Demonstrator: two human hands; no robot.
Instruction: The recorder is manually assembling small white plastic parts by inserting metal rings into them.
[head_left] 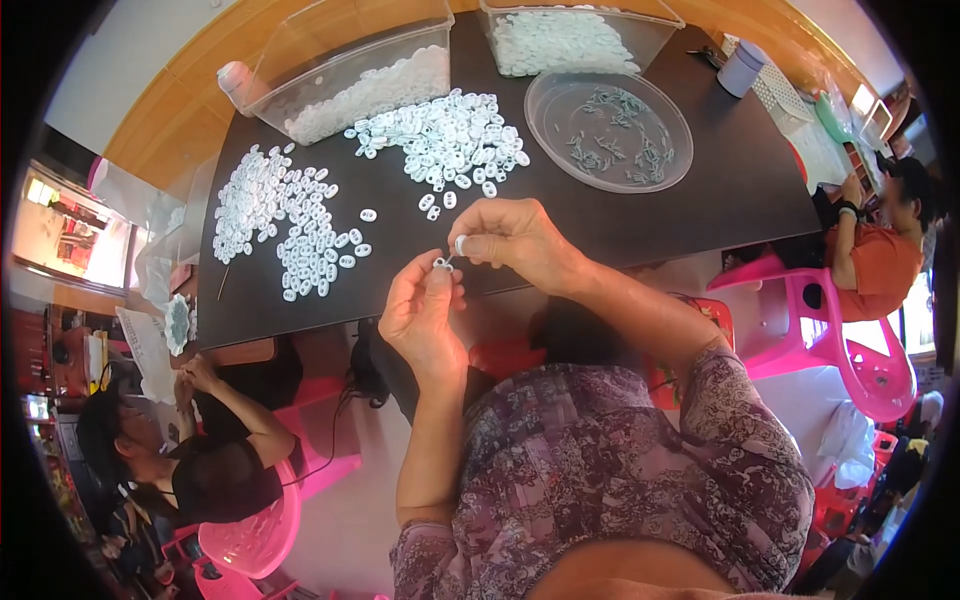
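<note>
My left hand (428, 318) is raised at the table's near edge, its thumb and fingers pinching a small white oval piece (442, 263) with two holes. Close beside it, my right hand (528, 243) pinches something thin that meets the piece; it is too small to name. A white band (460, 245) shows at my right fingertips. Beyond my hands lies a pile of white two-holed oval pieces (440, 135). Another pile of the same pieces (310, 250) spreads to the left.
Two clear plastic bins (350, 85) (560, 45) of white pieces stand at the back of the dark table (600, 230). A round clear tray (535, 125) holds small grey-green bits. A lidded cup (742, 68) stands far right. People sit left (215, 480) and right (875, 260), near pink chairs (800, 300).
</note>
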